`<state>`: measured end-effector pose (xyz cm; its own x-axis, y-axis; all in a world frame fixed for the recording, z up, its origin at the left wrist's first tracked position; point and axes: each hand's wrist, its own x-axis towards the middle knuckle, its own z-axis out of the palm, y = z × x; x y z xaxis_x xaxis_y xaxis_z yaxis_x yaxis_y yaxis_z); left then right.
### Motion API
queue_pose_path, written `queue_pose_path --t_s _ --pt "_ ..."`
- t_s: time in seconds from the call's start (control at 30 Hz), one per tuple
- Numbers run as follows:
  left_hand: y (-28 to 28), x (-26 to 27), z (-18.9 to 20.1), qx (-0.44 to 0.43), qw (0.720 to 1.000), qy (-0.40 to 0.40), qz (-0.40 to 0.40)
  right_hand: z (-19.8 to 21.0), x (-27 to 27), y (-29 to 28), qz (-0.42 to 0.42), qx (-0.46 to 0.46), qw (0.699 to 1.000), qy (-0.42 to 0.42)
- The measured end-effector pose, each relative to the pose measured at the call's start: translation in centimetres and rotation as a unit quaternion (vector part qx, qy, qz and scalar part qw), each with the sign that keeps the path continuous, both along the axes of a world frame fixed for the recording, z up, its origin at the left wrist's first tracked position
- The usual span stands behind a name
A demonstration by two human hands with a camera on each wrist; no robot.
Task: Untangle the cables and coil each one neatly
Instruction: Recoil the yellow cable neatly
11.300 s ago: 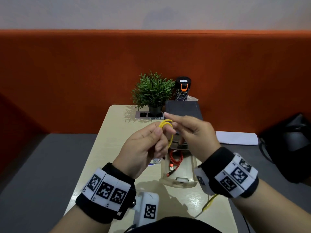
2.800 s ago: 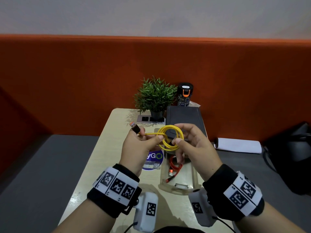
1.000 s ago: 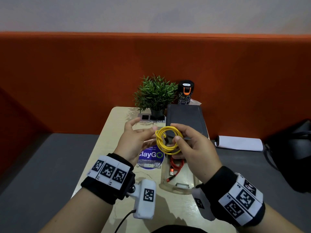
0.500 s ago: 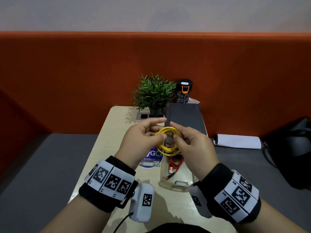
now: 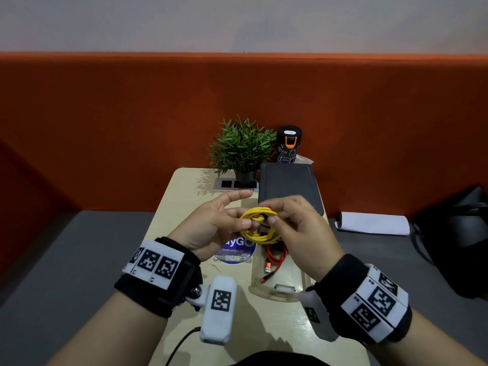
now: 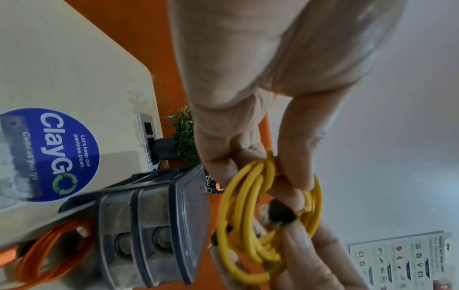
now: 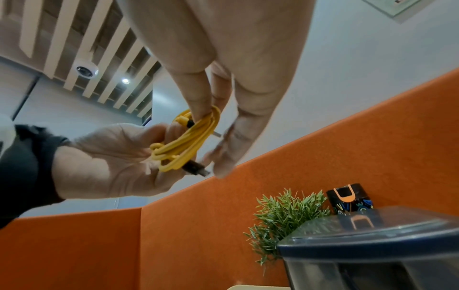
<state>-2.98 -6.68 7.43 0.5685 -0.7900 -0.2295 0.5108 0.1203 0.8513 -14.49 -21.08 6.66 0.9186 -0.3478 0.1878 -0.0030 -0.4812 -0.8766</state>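
A yellow cable (image 5: 257, 225) wound into a small coil hangs in the air above the table, held between both hands. My left hand (image 5: 211, 225) pinches its left side with thumb and lower fingers, the index finger pointing straight out. My right hand (image 5: 298, 228) pinches the coil's right side by a black plug. The yellow cable (image 6: 250, 221) shows several loops and a dark plug in the left wrist view, and the yellow cable (image 7: 188, 141) has a second plug sticking out below. A coiled orange cable (image 5: 273, 258) lies in a clear container (image 5: 277, 293) under the hands.
On the narrow beige table (image 5: 169, 207) stand a potted plant (image 5: 244, 149), a black bottle (image 5: 288, 143) and a dark flat case (image 5: 289, 184). A round blue sticker (image 5: 235, 253) lies by the container. Grey bench seats flank the table, with a paper roll (image 5: 372, 223) and black bag (image 5: 456, 241) on the right.
The coil has been tilted flatter and a loose end wrapped around it. My left hand, open a second ago, has closed back onto the coil. Both hands stay in the same spot.
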Motion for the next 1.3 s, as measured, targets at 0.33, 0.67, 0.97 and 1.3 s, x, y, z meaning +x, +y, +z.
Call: queue_pose_path --t_s 0.33,0.67,0.97,1.3 --pt "0.0 0.0 -0.2 0.047 0.995 -0.088 -0.019 -0.5 -0.2 -0.4 0.057 0.100 0.992 0.061" --pt "-0.2 -0.6 -1.5 0.043 0.959 -0.279 0.005 -0.8 0.0 -0.9 0.080 0.340 0.937 0.015" --pt "0.0 0.2 -1.9 0.109 0.689 -0.717 0.023 -0.7 0.1 -1.1 0.071 0.333 0.940 0.006" --pt "-0.7 0.7 -1.6 0.169 0.723 -0.658 0.126 -2.4 0.9 -1.0 0.018 0.195 0.976 0.097"
